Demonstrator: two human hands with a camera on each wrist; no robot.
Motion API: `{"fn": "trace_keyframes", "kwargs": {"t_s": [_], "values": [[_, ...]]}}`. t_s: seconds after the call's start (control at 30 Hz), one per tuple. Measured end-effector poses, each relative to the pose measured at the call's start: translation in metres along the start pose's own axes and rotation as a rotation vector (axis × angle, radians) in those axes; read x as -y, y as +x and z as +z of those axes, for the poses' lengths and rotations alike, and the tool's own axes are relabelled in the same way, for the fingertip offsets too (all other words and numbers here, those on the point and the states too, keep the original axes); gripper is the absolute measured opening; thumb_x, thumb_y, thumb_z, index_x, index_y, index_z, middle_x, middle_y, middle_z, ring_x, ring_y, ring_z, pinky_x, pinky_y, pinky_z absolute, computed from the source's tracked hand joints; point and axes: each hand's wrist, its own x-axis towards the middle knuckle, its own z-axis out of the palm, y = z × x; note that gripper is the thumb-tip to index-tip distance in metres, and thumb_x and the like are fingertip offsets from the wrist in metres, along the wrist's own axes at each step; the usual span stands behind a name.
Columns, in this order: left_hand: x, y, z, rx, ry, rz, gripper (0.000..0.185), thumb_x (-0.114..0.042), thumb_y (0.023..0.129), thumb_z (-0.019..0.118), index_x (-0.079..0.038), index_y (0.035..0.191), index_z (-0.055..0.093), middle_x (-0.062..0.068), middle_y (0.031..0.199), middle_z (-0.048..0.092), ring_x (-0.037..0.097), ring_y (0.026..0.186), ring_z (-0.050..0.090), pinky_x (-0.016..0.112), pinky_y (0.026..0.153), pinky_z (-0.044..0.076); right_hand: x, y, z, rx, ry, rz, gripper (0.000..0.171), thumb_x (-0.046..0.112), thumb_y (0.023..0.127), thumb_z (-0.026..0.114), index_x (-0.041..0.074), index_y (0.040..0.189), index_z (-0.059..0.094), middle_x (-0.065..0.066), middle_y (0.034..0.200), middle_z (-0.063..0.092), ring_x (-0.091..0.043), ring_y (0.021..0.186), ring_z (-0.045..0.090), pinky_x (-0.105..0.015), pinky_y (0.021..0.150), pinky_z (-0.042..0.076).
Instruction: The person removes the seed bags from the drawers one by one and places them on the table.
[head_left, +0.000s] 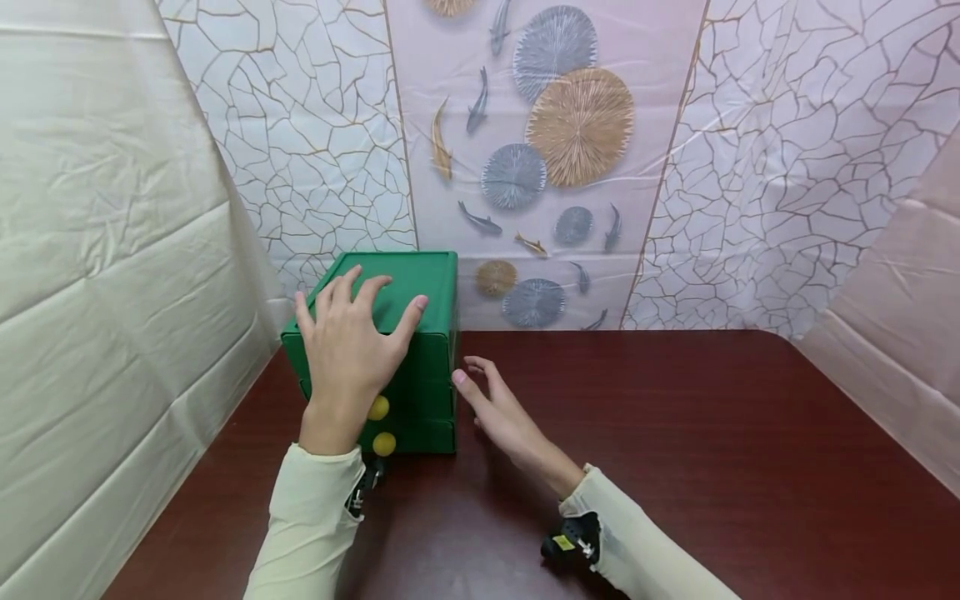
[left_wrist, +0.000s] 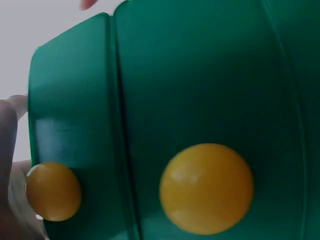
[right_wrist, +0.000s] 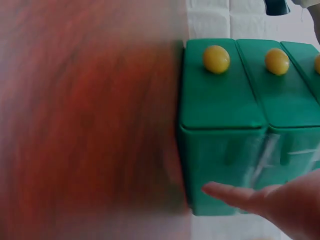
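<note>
A small green drawer box [head_left: 420,292] with round yellow knobs [head_left: 384,444] stands toward the left of the table. My left hand [head_left: 348,342], fingers spread, is over its front and top and overlaps the upper drawer in the head view. In the left wrist view, two yellow knobs [left_wrist: 206,189] show large on the green drawer fronts [left_wrist: 210,90]. My right hand [head_left: 510,421] is beside the box's right side, thumb and fingers apart with nothing between them. The right wrist view shows that hand [right_wrist: 285,202] close by the green side wall [right_wrist: 212,160], its fingers extended.
The dark red-brown table [head_left: 637,433] extends to the right of the box. Behind it hangs a patterned cloth [head_left: 525,192], and a pale cloth [head_left: 112,250] closes off the left. Each sleeve bears a black wrist camera [head_left: 577,537].
</note>
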Motion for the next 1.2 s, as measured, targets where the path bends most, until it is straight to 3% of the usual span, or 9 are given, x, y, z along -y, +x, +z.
{"fn": "trace_keyframes", "kwargs": {"t_s": [0.23,0.5,0.77,1.03,1.2], "values": [[0.003,0.000,0.001,0.011,0.051,-0.020,0.062,-0.065,0.100,0.055,-0.015,0.134,0.072,0.021,0.154,0.054,0.044,0.143,0.045,0.072,0.122,0.009,-0.006,0.009,0.011,0.034,0.208,0.097,0.082,0.066,0.108,0.038,0.017,0.170,0.016,-0.011,0.175,0.013,-0.036,0.161,0.010,-0.078,0.117,0.017],[0.003,0.001,0.003,0.114,0.144,-0.021,0.059,-0.057,0.106,0.044,-0.018,0.141,0.070,0.015,0.151,0.059,0.041,0.140,0.051,0.069,0.122,0.017,-0.004,0.012,0.021,0.046,0.298,0.148,0.094,0.078,0.102,0.029,0.023,0.172,0.000,-0.003,0.178,-0.005,-0.030,0.162,-0.003,-0.070,0.124,0.005],[0.005,-0.005,0.006,0.052,0.157,0.005,0.050,-0.041,0.106,0.044,-0.015,0.133,0.076,0.015,0.143,0.066,0.043,0.136,0.055,0.063,0.107,0.035,0.000,0.015,0.034,0.111,0.349,0.132,0.089,0.080,0.101,0.025,0.031,0.172,0.001,-0.002,0.177,0.002,-0.034,0.160,0.012,-0.071,0.123,0.013],[0.004,-0.007,0.010,-0.008,0.161,0.043,0.047,-0.037,0.105,0.045,-0.015,0.130,0.078,0.015,0.138,0.069,0.044,0.133,0.058,0.062,0.100,0.037,0.003,0.013,0.037,0.109,0.357,0.117,0.083,0.077,0.103,0.021,0.029,0.171,0.015,-0.002,0.173,0.019,-0.031,0.156,0.025,-0.065,0.125,0.016],[-0.001,-0.007,0.014,-0.037,0.158,0.069,0.047,-0.037,0.106,0.043,-0.017,0.128,0.079,0.014,0.134,0.071,0.044,0.131,0.061,0.063,0.099,0.038,0.002,0.010,0.036,0.086,0.374,0.099,0.080,0.074,0.105,0.017,0.025,0.168,0.026,-0.003,0.170,0.025,-0.030,0.155,0.025,-0.066,0.125,0.012]]}}
